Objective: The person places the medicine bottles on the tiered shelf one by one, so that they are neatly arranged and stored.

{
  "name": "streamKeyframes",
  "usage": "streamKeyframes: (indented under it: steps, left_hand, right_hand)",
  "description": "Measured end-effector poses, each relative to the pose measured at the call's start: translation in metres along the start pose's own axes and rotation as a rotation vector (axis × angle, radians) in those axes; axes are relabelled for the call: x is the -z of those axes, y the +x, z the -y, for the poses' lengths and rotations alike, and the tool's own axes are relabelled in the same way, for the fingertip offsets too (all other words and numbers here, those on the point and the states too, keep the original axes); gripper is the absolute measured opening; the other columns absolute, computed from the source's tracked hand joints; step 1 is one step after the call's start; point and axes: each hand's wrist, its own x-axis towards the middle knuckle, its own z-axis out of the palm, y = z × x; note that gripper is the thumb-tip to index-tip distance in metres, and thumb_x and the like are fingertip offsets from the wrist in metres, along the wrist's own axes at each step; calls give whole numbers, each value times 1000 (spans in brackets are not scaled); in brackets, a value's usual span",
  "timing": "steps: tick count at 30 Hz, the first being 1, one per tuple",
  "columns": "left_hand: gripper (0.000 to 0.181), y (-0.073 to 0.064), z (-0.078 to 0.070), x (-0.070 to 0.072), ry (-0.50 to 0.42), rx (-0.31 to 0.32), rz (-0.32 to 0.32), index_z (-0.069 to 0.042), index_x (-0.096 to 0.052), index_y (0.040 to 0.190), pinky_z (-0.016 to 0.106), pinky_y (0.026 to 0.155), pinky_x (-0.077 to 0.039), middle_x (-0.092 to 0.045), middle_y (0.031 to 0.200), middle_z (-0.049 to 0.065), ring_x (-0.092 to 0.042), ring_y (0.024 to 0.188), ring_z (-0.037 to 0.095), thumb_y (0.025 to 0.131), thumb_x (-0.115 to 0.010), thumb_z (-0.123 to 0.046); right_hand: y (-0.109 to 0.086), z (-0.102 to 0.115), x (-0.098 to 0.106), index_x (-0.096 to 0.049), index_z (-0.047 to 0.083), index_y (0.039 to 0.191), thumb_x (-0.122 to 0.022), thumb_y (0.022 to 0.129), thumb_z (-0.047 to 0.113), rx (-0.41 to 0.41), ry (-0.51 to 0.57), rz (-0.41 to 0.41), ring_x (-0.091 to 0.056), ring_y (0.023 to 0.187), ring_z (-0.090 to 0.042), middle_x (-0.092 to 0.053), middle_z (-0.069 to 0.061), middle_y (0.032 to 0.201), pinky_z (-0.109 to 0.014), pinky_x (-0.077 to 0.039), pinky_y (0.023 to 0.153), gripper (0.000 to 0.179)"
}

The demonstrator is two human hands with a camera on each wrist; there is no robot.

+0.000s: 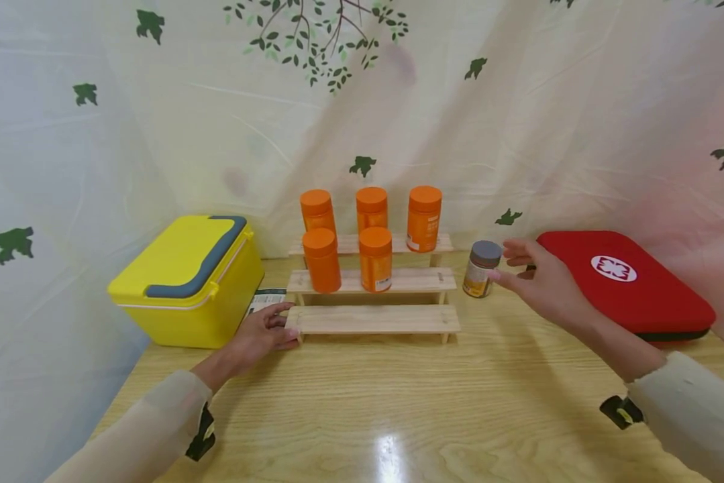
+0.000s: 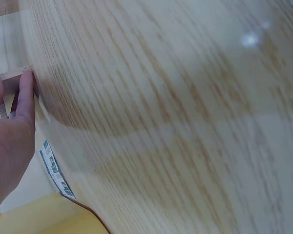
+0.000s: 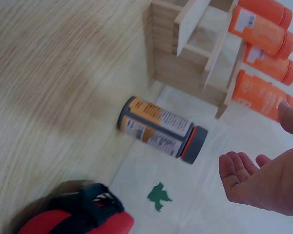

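Note:
A three-step wooden display rack (image 1: 374,320) stands on the table with several orange-capped orange jars on its upper two steps, such as the front jar (image 1: 321,261). At the rack's left end my left hand (image 1: 265,332) grips the lowest step; in the left wrist view the thumb and a finger (image 2: 25,97) lie on either side of the board's end. To the rack's right, a grey-capped jar (image 1: 479,272) with an orange and white label stands upright on the table. My right hand (image 1: 543,282) is beside its cap, thumb and fingers apart, holding nothing.
At the left sits a yellow cooler box (image 1: 174,268) with a blue handle, a printed paper (image 1: 268,299) just beside it. A red first-aid case (image 1: 633,282) lies at the right, under my right forearm in the head view. A patterned cloth (image 1: 247,134) hangs behind.

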Motion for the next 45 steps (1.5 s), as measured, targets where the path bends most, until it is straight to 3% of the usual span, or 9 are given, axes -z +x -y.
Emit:
streamKeyframes:
  steps: [4, 9, 19, 34, 41, 45]
  left_hand:
    - [63, 0, 1, 0, 0, -1, -4, -4, -34, 147, 38, 86, -56, -55, 123, 25, -65, 99, 26, 90, -61, 4]
    - [63, 0, 2, 0, -5, -8, 1, -4, -34, 147, 38, 85, -56, -55, 123, 25, -65, 99, 26, 90, -61, 4]
    - [63, 0, 3, 0, -5, -18, 2, -3, -34, 146, 38, 85, -56, -55, 123, 25, -65, 99, 27, 90, -61, 5]
    - [64, 1, 0, 1, 26, -6, -9, -5, -35, 147, 37, 85, -56, -56, 122, 24, -65, 97, 25, 90, -62, 3]
    - [65, -1, -1, 0, 34, 7, -6, -5, -34, 147, 38, 85, -56, -56, 123, 23, -65, 99, 26, 89, -64, 1]
    - [65, -1, -1, -1, 30, 10, -8, -5, -34, 147, 39, 86, -56, -56, 124, 23, -65, 99, 27, 90, -63, 1]
  right_hand:
    - [-1, -12, 5, -31, 2, 146, -65, 91, 41, -58, -25, 19, -43, 123, -45, -43, -26, 137, -59, -47, 92, 76]
    - [1, -25, 7, -30, 0, 146, -63, 91, 42, -73, -69, 24, -43, 121, -47, -43, -28, 136, -61, -46, 92, 76]
    - [23, -40, 4, -23, -3, 148, -63, 92, 41, -128, -113, 73, -38, 126, -49, -35, -32, 142, -62, -43, 96, 82]
    - [57, -58, -10, -10, -5, 151, -66, 90, 39, -167, 28, 174, -33, 130, -53, -25, -36, 147, -61, -40, 101, 94]
    - [64, -62, -17, -8, -10, 149, -64, 93, 32, -170, 117, 201, -31, 131, -50, -21, -38, 147, -60, -39, 102, 90]
    - [67, -62, -21, -12, -11, 148, -64, 94, 30, -161, 128, 191, -34, 129, -48, -27, -37, 144, -59, -40, 102, 86]
